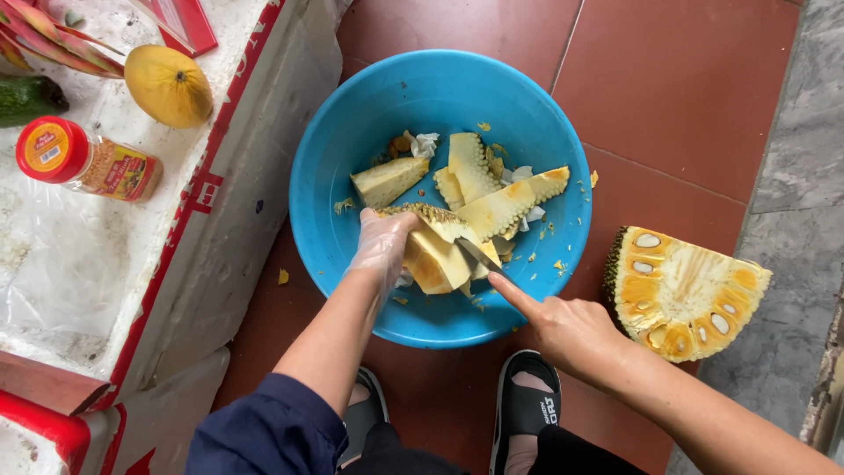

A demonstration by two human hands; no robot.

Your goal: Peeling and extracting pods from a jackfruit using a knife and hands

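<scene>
A blue plastic basin [352,141] stands on the red tiled floor, holding several cut pieces of jackfruit rind and core [488,198]. My left hand [382,246], in a thin clear glove, grips a yellow jackfruit piece [440,255] at the basin's near side. My right hand [563,325] holds a knife [479,255], index finger stretched along its back, with the blade pressed into that piece.
A jackfruit wedge [686,290] with pale seeds lies on the floor at the right. On the plastic-covered box [202,193] at left lie a yellow mango [167,85], a red-capped jar [88,163], a green avocado [26,97]. My sandalled feet [527,409] are below.
</scene>
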